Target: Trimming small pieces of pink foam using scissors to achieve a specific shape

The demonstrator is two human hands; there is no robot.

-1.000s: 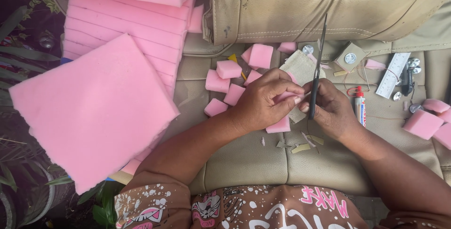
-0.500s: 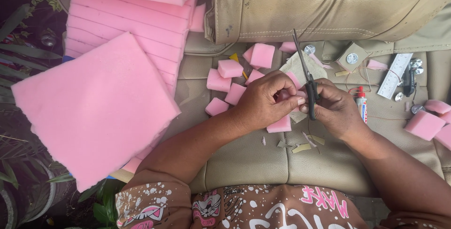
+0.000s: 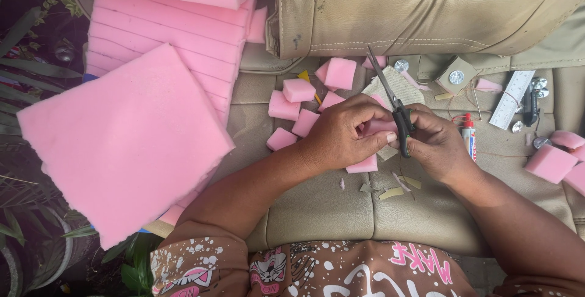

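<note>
The left hand (image 3: 344, 135) curls around a pink foam piece (image 3: 379, 127); the right hand (image 3: 436, 144) grips scissors (image 3: 393, 103), blades seemingly shut, pointing up-left.

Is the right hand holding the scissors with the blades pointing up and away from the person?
Yes, the right hand grips the scissors by the dark handles, and the blades point up toward the seat backrest.
</note>
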